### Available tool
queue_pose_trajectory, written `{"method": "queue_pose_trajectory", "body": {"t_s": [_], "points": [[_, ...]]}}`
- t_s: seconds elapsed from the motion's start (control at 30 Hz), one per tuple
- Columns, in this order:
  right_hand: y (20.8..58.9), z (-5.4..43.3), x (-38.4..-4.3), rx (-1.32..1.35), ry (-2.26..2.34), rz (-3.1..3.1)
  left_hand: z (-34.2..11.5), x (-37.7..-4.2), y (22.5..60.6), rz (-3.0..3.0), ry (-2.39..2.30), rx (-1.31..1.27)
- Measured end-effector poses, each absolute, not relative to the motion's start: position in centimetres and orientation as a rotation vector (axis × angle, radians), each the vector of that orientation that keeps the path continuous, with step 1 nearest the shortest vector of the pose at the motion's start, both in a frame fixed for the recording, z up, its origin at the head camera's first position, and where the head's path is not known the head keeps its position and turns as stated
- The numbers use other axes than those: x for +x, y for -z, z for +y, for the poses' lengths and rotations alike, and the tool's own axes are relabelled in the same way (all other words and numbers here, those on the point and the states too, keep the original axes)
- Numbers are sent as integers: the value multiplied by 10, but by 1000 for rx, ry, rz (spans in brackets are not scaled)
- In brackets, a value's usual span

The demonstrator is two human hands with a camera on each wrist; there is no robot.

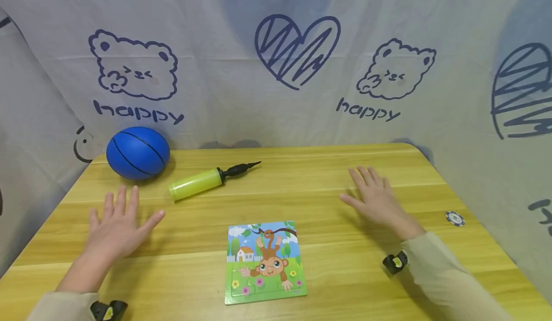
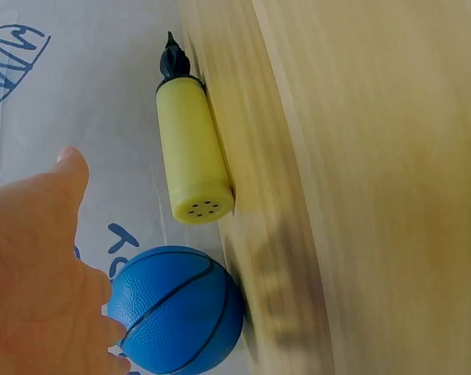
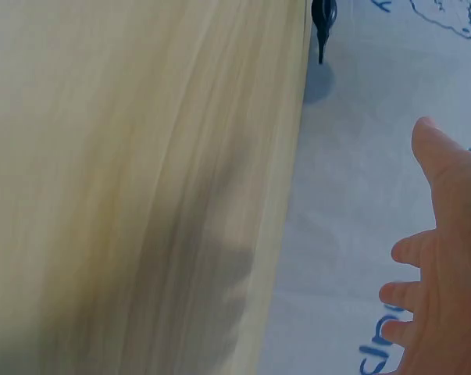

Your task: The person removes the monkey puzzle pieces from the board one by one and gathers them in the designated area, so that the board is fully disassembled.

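My left hand (image 1: 116,232) is held over the left side of the table with its fingers spread, holding nothing. Just beyond its fingertips sits a blue ball with black lines (image 1: 138,153), like a small basketball. To the right of the ball lies a hand pump (image 1: 198,184) with a yellow-green barrel and a black nozzle. Over the right side, my right hand (image 1: 375,199) has its fingers extended and also holds nothing. Between the two hands, nearer to me, a square picture puzzle (image 1: 265,263) of a monkey lies flat. The left wrist view shows the ball and pump (image 2: 192,148) past my thumb.
A round chip (image 1: 455,218) with a dark blue and white rim lies near the right edge of the wooden table (image 1: 327,244). Behind the table hangs a pale cloth (image 1: 215,72) printed with bears, hearts and lettering.
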State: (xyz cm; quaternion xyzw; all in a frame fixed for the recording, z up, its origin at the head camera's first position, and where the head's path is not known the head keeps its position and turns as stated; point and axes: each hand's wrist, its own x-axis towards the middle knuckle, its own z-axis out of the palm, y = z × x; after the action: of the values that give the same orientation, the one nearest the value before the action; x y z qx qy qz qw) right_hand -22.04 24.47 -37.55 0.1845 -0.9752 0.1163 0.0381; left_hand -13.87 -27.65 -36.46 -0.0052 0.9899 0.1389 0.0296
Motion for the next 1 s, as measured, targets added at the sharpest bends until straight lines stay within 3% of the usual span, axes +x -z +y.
{"method": "queue_pose_trajectory", "body": {"t_s": [0.33,1.0], "points": [[371,219,-211,723,-371,-2945,-260,-135,363,3084,-407,99],[381,167,-183,1329,-412,-2927,-190,-119,372,3035,-301,706]]}}
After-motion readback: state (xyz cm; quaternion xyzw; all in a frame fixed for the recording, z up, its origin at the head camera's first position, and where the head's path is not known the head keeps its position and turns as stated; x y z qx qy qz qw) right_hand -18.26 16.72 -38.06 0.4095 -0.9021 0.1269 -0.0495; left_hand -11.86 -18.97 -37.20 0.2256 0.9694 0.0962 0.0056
